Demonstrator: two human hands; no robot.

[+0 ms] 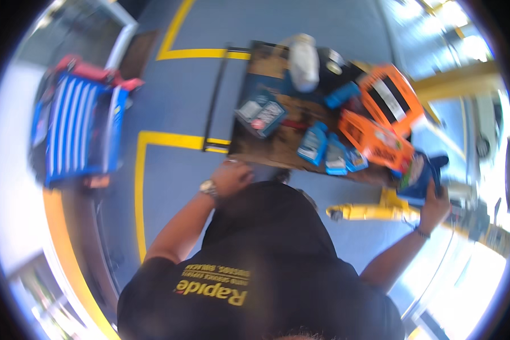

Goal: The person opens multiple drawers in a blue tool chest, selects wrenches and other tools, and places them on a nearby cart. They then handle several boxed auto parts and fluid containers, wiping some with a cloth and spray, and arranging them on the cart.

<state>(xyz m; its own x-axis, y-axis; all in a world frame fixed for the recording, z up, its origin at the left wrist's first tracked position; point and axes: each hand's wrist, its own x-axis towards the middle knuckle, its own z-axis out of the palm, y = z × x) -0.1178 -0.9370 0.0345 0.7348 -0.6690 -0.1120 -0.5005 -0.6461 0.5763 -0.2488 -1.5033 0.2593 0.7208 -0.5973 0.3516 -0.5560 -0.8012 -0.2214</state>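
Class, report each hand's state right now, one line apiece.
Left hand: by the table; open or closed cannot be told.
Right hand: at the dark blue container; grip cannot be told.

At three o'clock the container (423, 177) is dark blue; at two, a jug (390, 97) is orange, black-panelled; near nine, the cabinet (76, 124) is blue, white-striped.

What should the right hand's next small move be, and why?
Probably to settle the right hand into a secure grip on the dark blue jug before shifting it: the hand is against the jug, which is at the table's right end, close to an orange jug. Blur hides whether the hand is closed.
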